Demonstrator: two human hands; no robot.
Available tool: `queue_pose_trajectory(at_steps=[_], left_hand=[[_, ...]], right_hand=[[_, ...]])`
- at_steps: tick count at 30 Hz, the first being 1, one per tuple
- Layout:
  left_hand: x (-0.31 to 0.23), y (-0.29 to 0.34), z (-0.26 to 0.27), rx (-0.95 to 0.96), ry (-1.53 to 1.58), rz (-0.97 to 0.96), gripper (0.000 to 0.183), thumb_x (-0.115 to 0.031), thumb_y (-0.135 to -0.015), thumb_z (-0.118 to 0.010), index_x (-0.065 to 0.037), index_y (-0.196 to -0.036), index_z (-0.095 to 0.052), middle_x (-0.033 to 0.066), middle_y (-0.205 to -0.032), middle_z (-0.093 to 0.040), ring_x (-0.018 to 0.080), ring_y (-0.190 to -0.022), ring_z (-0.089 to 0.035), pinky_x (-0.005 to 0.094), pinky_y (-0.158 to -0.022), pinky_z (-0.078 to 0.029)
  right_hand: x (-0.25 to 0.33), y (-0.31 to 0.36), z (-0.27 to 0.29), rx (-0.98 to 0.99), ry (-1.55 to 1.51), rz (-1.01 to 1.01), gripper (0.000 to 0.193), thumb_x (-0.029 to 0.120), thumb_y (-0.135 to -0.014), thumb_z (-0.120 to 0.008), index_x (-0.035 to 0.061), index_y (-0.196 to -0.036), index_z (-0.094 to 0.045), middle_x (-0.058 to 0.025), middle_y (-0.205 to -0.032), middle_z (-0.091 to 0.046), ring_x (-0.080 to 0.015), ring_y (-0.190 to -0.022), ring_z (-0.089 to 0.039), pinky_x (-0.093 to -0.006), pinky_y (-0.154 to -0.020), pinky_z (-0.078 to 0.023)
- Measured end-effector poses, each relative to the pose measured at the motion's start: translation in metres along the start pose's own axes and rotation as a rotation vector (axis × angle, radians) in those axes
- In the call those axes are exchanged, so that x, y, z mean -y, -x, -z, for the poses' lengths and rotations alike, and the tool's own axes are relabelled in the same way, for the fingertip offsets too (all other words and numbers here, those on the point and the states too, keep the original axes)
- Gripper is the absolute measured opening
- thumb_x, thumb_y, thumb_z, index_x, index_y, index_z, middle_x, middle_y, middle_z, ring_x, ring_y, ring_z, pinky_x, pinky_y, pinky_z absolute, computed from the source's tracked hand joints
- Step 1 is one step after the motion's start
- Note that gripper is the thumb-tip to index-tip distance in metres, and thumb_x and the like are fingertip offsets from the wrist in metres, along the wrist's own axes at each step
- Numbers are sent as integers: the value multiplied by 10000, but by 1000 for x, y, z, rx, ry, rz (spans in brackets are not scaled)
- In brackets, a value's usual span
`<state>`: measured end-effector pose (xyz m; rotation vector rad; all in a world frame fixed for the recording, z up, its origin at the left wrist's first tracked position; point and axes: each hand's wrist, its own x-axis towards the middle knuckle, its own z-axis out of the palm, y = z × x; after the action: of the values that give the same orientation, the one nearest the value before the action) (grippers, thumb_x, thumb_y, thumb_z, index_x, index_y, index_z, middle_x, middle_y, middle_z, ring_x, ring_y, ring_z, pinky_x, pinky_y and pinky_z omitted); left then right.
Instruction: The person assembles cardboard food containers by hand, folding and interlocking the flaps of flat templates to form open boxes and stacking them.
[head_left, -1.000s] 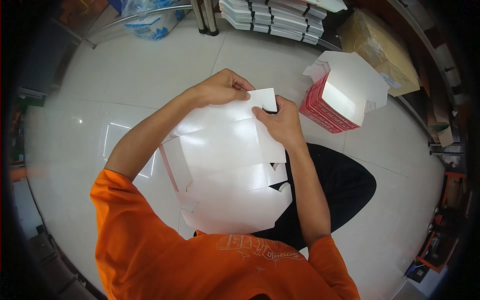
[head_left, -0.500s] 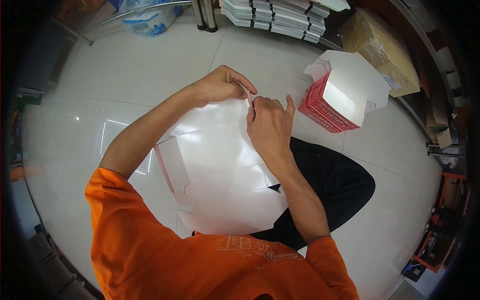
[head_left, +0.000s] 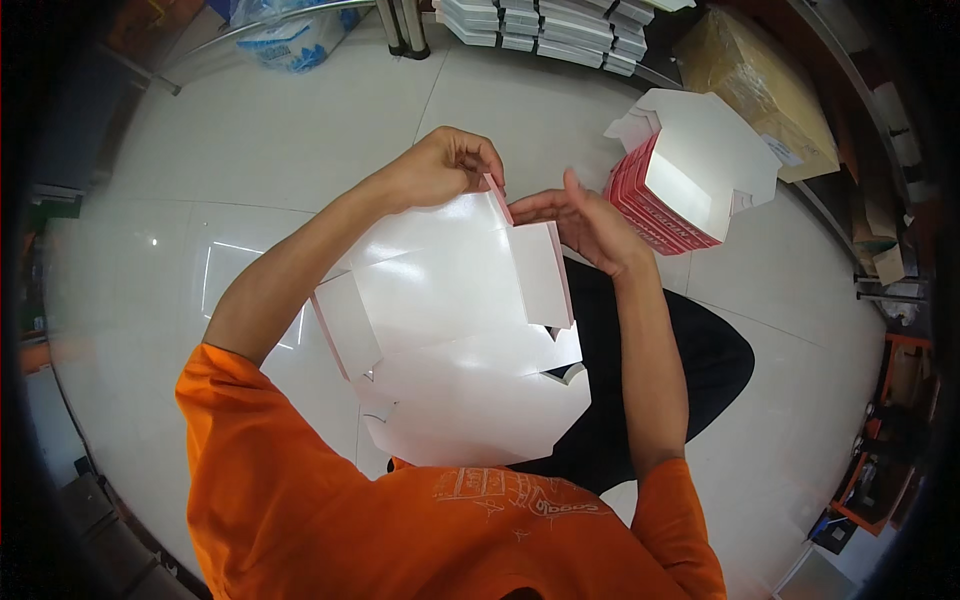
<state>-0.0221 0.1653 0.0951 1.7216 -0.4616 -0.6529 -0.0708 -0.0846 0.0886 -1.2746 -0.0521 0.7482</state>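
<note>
A flat white cardboard box blank (head_left: 470, 330), pink along its cut edges, lies across the person's lap and reaches up to both hands. The left hand (head_left: 445, 165) pinches the blank's top corner flap between thumb and fingertips, fingers curled tight on the card. The right hand (head_left: 585, 220) is beside it, palm open and fingers spread, the fingertips just touching or nearly touching the raised side panel (head_left: 540, 275); whether it presses the card cannot be told. That panel stands up along its crease, while a smaller side flap (head_left: 345, 325) below the left forearm lies flatter.

To fold this well, the pinch should probably stay close to the crease so the card bends on the scored line, and the open hand should push the panel squarely, not at one corner, or the card may buckle.

Just beyond the right hand stands an assembled box (head_left: 690, 175), white inside and red-striped outside, its lid flaps open. Farther out from both hands lie stacks of flat blanks (head_left: 545, 25), a brown carton (head_left: 755, 80) beyond the right hand, and a blue-printed plastic bag (head_left: 290, 40) beyond the left, all on pale floor tiles (head_left: 250, 140)
</note>
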Motion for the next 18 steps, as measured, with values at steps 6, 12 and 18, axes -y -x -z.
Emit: queue_pose_trajectory(at_steps=[6,12,18], left_hand=[[-1,2,-2,-15,-11,14,233,172,-801,-561,11,-905,-694,85,-880,-714,150,-853,-676,264,-789,-533],[-8,3,-5,-32,-40,91,196,54,-888,-616,12,-1063,-693,78,-943,-705,139,-876,-655,265,-805,-521],[-11,1,-3,38,-64,166,229,-65,-926,-647,8,-1142,-675,74,-959,-700,130,-876,-634,283,-802,-503]], right_hand=[[-10,-35,9,199,89,-135,264,201,-930,-711,-34,-1049,-693,-114,-1006,-713,-160,-935,-674,-287,-844,-527],[-9,-21,18,248,-16,-95,343,224,-944,-694,-65,-1125,-667,-108,-1018,-708,-153,-913,-680,-281,-793,-545],[-19,13,-20,-185,253,-54,324,207,-888,-742,-70,-1054,-709,-109,-910,-716,-140,-783,-667,-284,-711,-538]])
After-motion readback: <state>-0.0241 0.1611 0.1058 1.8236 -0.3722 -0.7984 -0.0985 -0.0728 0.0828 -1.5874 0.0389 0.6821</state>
